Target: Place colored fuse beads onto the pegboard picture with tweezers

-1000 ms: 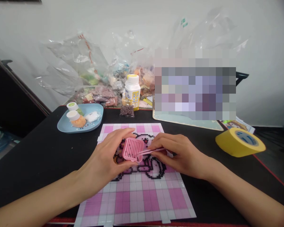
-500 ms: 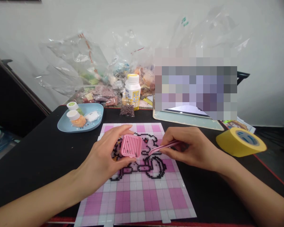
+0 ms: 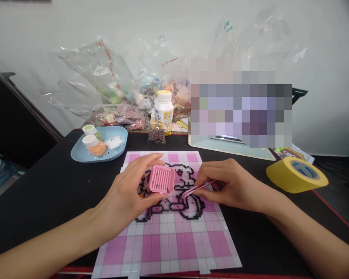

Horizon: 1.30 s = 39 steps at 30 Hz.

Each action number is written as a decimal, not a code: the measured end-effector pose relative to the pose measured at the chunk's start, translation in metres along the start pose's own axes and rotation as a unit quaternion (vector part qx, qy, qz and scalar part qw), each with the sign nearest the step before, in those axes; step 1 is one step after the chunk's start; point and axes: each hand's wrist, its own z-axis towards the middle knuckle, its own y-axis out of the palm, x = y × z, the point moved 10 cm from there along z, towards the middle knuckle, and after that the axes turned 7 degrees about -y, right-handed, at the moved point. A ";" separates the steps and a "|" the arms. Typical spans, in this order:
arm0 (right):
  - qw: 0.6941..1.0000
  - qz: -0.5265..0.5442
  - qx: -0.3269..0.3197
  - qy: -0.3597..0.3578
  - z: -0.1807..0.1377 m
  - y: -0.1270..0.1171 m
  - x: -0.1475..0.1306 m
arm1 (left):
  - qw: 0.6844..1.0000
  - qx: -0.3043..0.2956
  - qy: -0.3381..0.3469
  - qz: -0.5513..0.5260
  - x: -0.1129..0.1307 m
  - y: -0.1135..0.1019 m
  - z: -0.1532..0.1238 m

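A pink and white checked bead board (image 3: 168,240) lies on the black table in front of me, with a partly filled black bead outline near its top. My left hand (image 3: 128,195) is closed on a small pink ridged tray (image 3: 162,179), holding it just above the board. My right hand (image 3: 229,186) pinches pink tweezers (image 3: 196,188), whose tips point down and left at the black beads beside the tray.
A blue dish (image 3: 100,153) with small capped bottles sits at the back left. A white bottle with a yellow cap (image 3: 163,111) and bags of beads (image 3: 125,116) stand behind the board. A yellow tape roll (image 3: 296,174) lies at the right.
My right hand pulled the tweezers out of the pink tray, swung right, then came back a little with the tips lowered onto the board. The left hand and tray barely moved.
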 end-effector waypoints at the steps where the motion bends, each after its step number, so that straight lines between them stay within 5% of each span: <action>1: 1.000 0.002 -0.002 0.001 0.000 0.001 0.000 | 1.000 -0.001 0.000 0.000 0.000 0.000 0.000; 17: 1.000 0.008 -0.016 0.009 0.000 0.004 0.002 | 1.000 -0.009 -0.004 -0.002 -0.001 0.001 -0.001; 39: 0.998 0.026 0.059 -0.021 0.004 0.005 -0.008 | 0.999 -0.039 -0.003 0.002 0.002 0.007 -0.003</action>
